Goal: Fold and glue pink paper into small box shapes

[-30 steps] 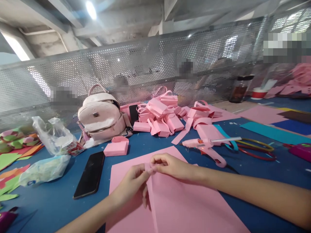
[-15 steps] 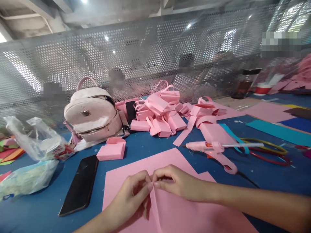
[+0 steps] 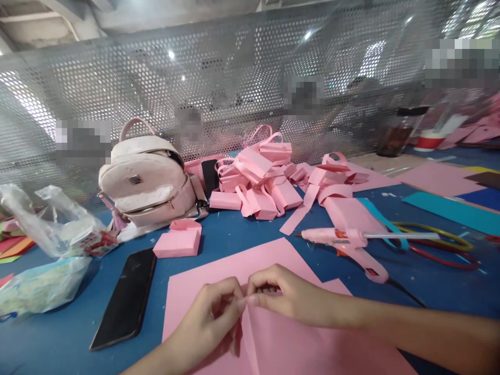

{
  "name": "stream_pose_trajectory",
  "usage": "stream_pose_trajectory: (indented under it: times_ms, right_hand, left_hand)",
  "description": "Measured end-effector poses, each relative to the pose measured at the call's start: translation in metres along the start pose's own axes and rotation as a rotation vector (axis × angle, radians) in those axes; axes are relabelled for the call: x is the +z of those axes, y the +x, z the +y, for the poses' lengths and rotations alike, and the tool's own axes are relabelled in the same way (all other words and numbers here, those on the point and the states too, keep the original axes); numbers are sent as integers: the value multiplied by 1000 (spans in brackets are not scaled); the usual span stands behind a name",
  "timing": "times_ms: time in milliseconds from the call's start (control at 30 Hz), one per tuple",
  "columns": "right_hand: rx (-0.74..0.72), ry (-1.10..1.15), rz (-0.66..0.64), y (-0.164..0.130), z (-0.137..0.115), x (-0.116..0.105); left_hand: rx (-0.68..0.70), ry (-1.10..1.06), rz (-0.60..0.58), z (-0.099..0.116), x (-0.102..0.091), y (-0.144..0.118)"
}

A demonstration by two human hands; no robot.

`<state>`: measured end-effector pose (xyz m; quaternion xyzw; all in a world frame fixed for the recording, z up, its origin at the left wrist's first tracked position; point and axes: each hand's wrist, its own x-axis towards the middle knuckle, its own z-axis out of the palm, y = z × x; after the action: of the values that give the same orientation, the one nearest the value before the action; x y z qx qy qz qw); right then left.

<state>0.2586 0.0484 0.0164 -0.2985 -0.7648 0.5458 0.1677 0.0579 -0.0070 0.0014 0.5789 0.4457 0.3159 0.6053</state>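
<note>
Head view: left hand (image 3: 213, 317) and right hand (image 3: 287, 297) met fingertip to fingertip, both pinching raised fold at far edge of pink paper sheet (image 3: 297, 344). Sheet lay flat on blue worktop (image 3: 66, 344), near front edge. Judged light, thin, limp, easily creased; best gripped at edge or fold. Black phone (image 3: 125, 299) lay left of sheet, pink glue gun (image 3: 347, 245) behind right hand.

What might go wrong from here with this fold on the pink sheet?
Both hands, left hand and right hand, pinch the pink paper only at its top edge, so the crease may run crooked. The glue gun lies close by the right forearm; a sweep might knock it. The phone lies beside the sheet.
</note>
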Motion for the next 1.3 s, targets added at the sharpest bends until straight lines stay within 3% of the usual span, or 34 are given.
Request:
stream_pose_trajectory:
  times_ms: [167, 433, 800, 1000, 1300]
  right_hand:
    - [-16, 16, 58, -1, -1, 0]
    - [30, 14, 112, -2, 1, 1]
    - [17, 65, 79, -3, 4, 1]
    - [-2, -40, 77, -3, 7, 3]
    - [-12, -81, 61, -4, 6, 3]
  left_hand:
    - [-37, -71, 28, 3, 0, 3]
    - [-169, -344, -23, -6, -9, 9]
    - [-92, -308, 34, -10, -6, 3]
    - [-145, -273, -12, -1, -5, 6]
    - [-149, -302, 39, -2, -1, 6]
